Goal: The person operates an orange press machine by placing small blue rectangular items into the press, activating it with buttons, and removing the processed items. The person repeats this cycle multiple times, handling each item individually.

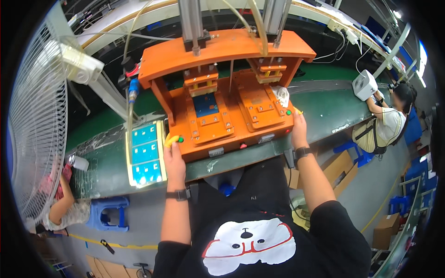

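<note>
An orange two-station press stands on the green bench in front of me. My left hand is at its near left corner, a yellow-covered digit against the green button. At the right side, my right hand has a yellow-covered digit close to the other green button. Both hands look extended along the press, partly hidden, with nothing held. Under the raised left press head lies a blue sheet piece in the fixture. The right fixture shows no blue piece.
A blue panel sheet with white cutouts lies left of the press. Crumpled white cloth rests on its right side. A caged fan fills the left. Co-workers sit at both ends, one beside a white box-shaped device. Hoses hang overhead.
</note>
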The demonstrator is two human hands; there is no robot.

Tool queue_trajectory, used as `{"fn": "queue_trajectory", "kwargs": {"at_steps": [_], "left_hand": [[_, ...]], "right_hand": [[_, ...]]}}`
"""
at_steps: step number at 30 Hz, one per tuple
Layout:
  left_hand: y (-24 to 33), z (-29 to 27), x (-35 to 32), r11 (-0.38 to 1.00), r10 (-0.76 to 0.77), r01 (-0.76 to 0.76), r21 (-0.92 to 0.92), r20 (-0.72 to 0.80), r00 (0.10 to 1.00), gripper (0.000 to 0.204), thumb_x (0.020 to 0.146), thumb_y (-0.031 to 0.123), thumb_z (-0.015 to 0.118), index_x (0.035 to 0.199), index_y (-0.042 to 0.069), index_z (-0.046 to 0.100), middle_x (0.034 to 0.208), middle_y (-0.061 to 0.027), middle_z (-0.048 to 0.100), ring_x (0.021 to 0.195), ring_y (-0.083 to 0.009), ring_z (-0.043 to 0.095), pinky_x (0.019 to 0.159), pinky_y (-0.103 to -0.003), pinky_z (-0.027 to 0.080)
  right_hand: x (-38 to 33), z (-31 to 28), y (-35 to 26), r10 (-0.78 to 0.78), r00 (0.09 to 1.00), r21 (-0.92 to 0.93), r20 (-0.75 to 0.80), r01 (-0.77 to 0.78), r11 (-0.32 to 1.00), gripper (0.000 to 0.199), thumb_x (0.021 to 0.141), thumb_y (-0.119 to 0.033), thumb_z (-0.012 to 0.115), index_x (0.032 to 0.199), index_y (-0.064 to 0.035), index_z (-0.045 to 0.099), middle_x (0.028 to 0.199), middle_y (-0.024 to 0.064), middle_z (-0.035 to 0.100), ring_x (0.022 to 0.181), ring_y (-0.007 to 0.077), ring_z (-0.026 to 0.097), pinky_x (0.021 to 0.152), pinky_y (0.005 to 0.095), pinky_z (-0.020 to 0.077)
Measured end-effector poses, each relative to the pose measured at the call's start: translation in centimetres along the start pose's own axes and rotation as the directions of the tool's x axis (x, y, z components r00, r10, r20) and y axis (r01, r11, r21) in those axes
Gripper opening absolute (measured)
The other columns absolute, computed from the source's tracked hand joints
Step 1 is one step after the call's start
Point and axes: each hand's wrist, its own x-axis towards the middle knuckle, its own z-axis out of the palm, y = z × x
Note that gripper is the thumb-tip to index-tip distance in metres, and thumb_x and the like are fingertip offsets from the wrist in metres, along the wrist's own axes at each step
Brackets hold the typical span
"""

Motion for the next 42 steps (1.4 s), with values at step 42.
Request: {"fn": "queue_trajectory", "kwargs": {"at_steps": [42], "left_hand": [[-2.0,1.1,-1.1,0.984,0.169,-0.153,0.090,-0.220,0.961,0.039,0.112,0.023,0.035,0.116,-0.004,0.063,0.136,-0.0193,0.059,0.123,-0.0276,0.059,0.108,-0.041,0.045]], "right_hand": [[27.7,-4.5,0.8,-0.275,0.879,-0.783,0.390,0.473,0.403,0.037,0.090,-0.017,0.061,0.125,-0.0063,0.065,0.128,0.0159,0.067,0.118,0.0365,0.060,0.101,0.0448,0.0469]]}}
